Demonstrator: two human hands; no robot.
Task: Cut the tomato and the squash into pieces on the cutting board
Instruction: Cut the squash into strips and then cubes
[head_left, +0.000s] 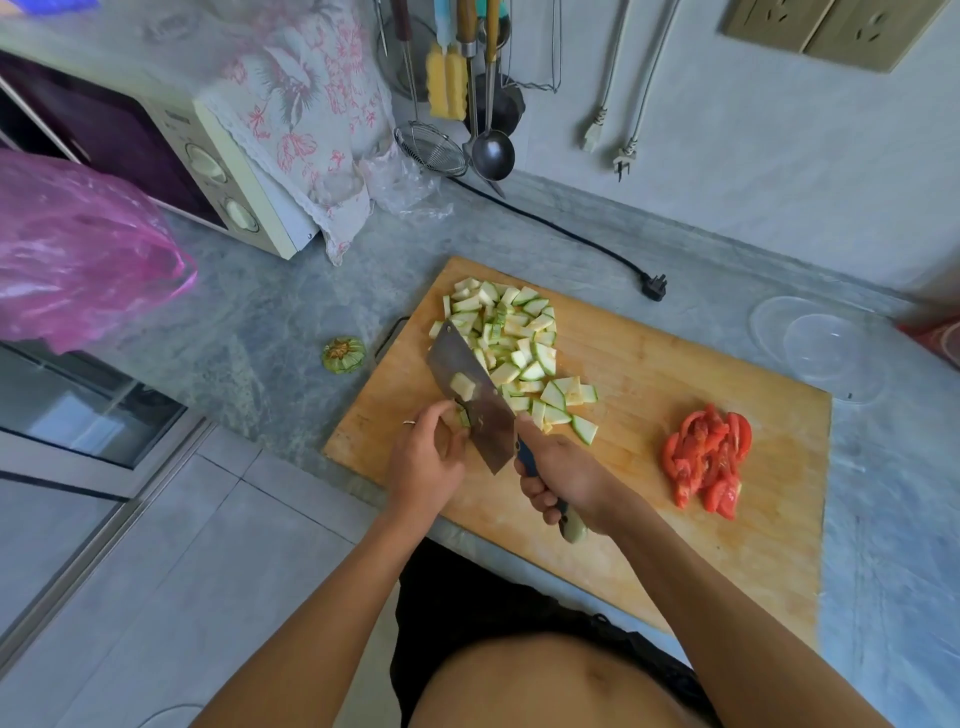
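Observation:
On the wooden cutting board (675, 395) a pile of cut squash pieces (511, 340) lies at the far left, and red tomato slices (706, 460) lie at the right. My right hand (563, 475) grips the blue handle of a cleaver (470, 400), whose blade is tilted with a squash piece stuck to its flat. My left hand (426, 457) pinches a small remaining bit of squash (464, 417) right against the blade at the board's left edge.
A cut squash stem end (343, 355) lies on the grey counter left of the board. A clear plastic lid or bowl (823, 345) sits at the right. A microwave (208, 171), a pink bag (78, 249) and a black power cord (571, 234) are behind.

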